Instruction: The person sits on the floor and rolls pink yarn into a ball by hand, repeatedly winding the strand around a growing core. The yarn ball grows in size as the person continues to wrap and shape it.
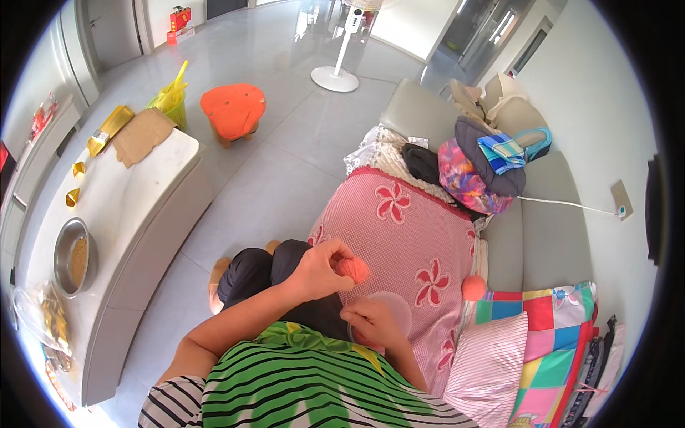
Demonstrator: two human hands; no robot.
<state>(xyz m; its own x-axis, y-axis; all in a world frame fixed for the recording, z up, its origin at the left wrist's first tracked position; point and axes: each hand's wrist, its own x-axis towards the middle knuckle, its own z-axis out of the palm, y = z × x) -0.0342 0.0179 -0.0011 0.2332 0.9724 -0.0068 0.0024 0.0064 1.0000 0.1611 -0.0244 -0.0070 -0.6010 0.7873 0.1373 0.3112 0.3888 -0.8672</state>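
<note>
My left hand [321,270] pinches a small coral yarn ball [354,269] between thumb and fingers, above my lap and the edge of the pink patterned cover. My right hand [376,321] is curled in front of a round translucent plastic container [398,307]. A bit of coral colour shows below that hand, partly hidden by it. Whether the fingers pinch a strand or the container's rim cannot be made out. Another coral ball [473,289] rests at the right edge of the pink sofa cover [396,241].
On the left stands a marble-topped table [155,171] with a steel bowl [77,257] of grainy contents, cardboard [142,136] and gold foil pieces. An orange-covered stool [234,111] and white fan [335,79] stand beyond. Cushions, a patchwork quilt [551,342] and a white cord [567,203] lie right.
</note>
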